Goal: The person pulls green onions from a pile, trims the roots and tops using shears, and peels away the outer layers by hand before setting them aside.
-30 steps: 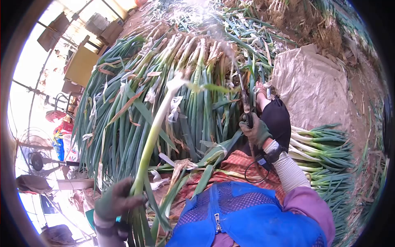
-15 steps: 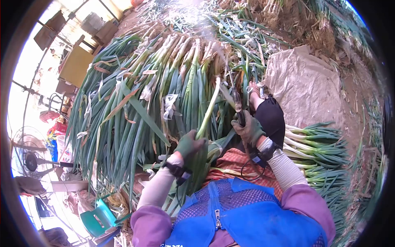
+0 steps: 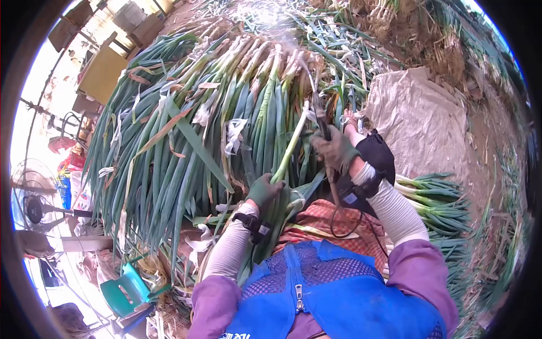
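Note:
My gloved left hand [image 3: 264, 191] is closed around a long green onion [image 3: 292, 144], whose pale stalk slants up and away while its green leaves hang down toward my lap. My gloved right hand [image 3: 337, 149] grips an air blow gun [image 3: 322, 120] with a thin nozzle and a hose trailing below. The nozzle points away from me, just right of the onion's white end. A big heap of untrimmed green onions [image 3: 226, 118] lies in front of both hands, roots at the far side. A checked cloth [image 3: 316, 217] covers my lap.
Cleaned green onions [image 3: 440, 203] lie to my right, near a beige sack [image 3: 418, 121] on the ground. Peeled leaf scraps [image 3: 339, 39] cover the far floor. At left are a green plastic chair [image 3: 127, 291] and a fan [image 3: 35, 209].
My right hand has moved up and slightly left with the blow gun, closer to the onion. A loose leaf strip beside the stalk no longer shows. The onion has shifted slightly right.

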